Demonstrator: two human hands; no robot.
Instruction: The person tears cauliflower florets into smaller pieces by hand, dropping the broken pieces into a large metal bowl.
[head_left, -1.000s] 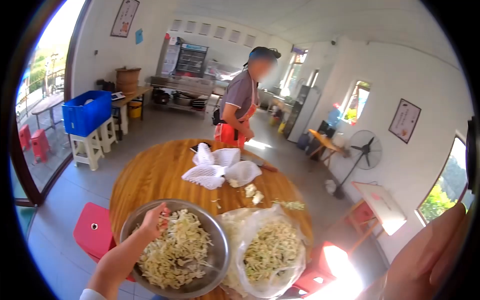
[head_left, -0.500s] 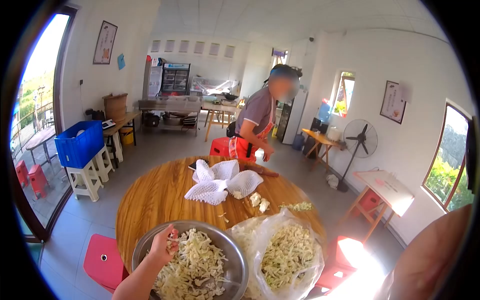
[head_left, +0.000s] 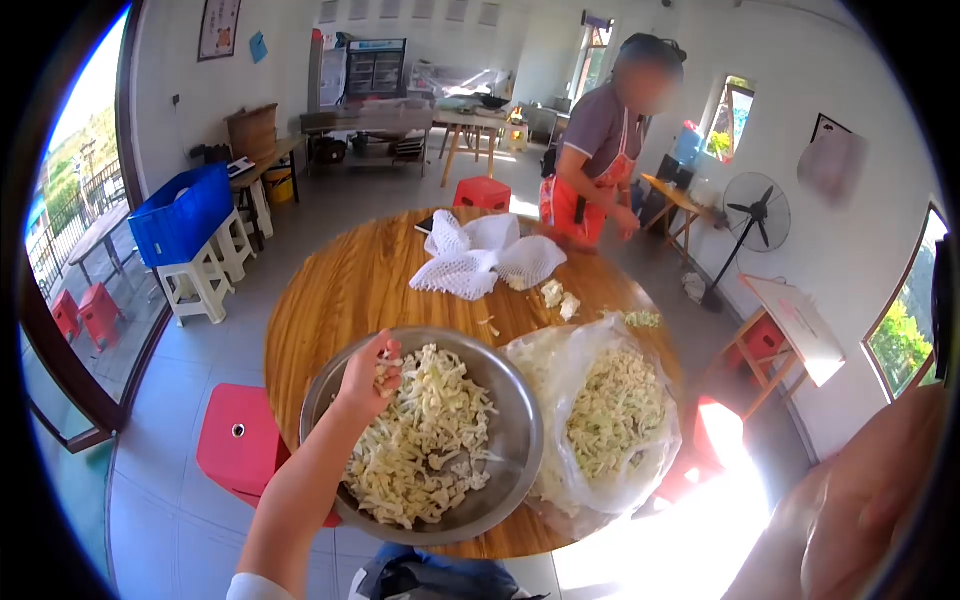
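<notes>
A wide metal bowl holds many chopped cauliflower pieces. My left hand is over its upper left side, fingers curled around a few cauliflower pieces. Right of the bowl, against its rim, is a clear plastic bag full of more cut cauliflower. A large, close stretch of bare skin, seemingly my bent right arm, fills the lower right edge; its hand is out of view.
The round wooden table carries white foam netting and small cauliflower chunks. Across it stands a person in a red apron. A red stool is at the left, a standing fan at the right.
The view has tilted down and shifted left, so the table sits higher and further right. My left hand stays at the bowl. The other person now stands more upright.
</notes>
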